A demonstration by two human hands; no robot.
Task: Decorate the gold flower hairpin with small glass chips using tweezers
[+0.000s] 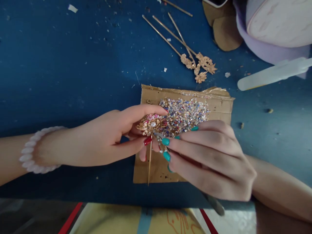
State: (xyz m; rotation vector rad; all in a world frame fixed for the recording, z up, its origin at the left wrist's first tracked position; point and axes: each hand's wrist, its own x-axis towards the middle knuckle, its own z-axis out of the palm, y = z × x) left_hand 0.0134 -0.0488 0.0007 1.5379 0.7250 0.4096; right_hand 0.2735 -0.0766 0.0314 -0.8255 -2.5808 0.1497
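Observation:
My left hand, with red nails and a pale bead bracelet, grips a gold hairpin. Its flower-shaped head bears a white pearl and pink stones, and the thin stem points down toward the front edge. My right hand, with teal nails, is closed around metal tweezers; their tips touch or nearly touch the ornament's lower edge. A small strip of clear stones shows between the two hands; which part holds it is unclear. Beneath lies a cardboard sheet bearing a heap of small rhinestones.
Several gold hairpins lie behind the cardboard on the blue table. At the back right are brown rounded pieces, a pale container on a lilac base, and a white stick-like tool. Small scraps dot the table.

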